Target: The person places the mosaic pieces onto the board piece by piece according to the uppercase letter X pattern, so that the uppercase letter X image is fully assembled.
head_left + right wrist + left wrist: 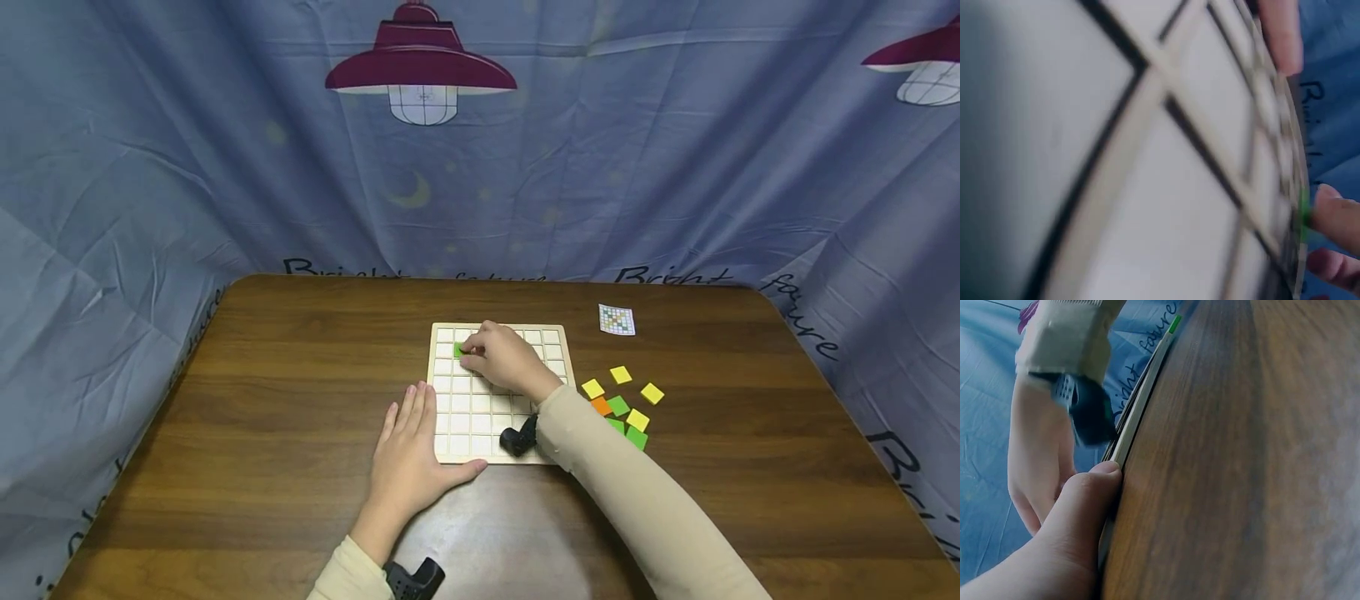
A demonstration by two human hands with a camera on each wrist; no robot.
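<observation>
Wood-grain tabletop (pixel 247 400) supports your work. Your left hand (pixel 408 471) lies with fingers extended along the left edge of the gridded board (pixel 461 403), thumb at its near edge, evidently steadying it. A green tile (pixel 458 350) is at the second column, second row from the far side; your right hand (pixel 506 357) curls thumb and forefinger at its right side, apparently pinching it. Step in hand, as judged: seating that tile. Your next move calls for squaring it to the cell before release. Right of the board lie loose yellow tiles (pixel 593 388), an orange tile (pixel 602 406) and spare green tiles (pixel 636 438), a printed pattern card (pixel 617 320) beyond.
</observation>
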